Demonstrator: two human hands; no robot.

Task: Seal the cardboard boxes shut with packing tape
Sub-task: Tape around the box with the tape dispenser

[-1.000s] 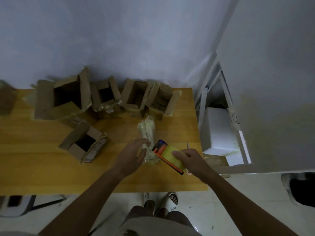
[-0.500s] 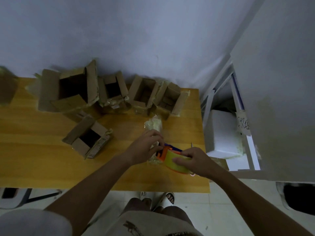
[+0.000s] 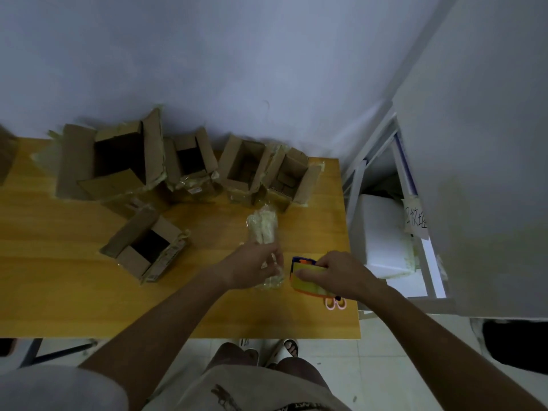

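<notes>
Several open cardboard boxes stand along the wall: a large one point(image 3: 118, 161), then smaller ones point(image 3: 189, 164), point(image 3: 243, 170), point(image 3: 290, 179). Another open box point(image 3: 148, 250) lies tilted nearer to me. My right hand point(image 3: 341, 277) grips a yellow tape roll in an orange and blue dispenser point(image 3: 308, 281) near the table's right edge. My left hand point(image 3: 249, 266) is just left of it, its fingertips pinching what looks like the clear loose end of the tape. It lies over a plastic-wrapped bundle point(image 3: 264, 226).
The wooden table point(image 3: 59, 292) ends right beside the dispenser. Pink scissor handles point(image 3: 335, 302) show under my right wrist. A white foam box point(image 3: 382, 232) sits in a metal rack to the right. A brown box point(image 3: 6, 161) is at the left edge.
My left hand went to the dispenser's front and has now drawn back to the left. My right hand turned the dispenser and holds it lower, close to the table.
</notes>
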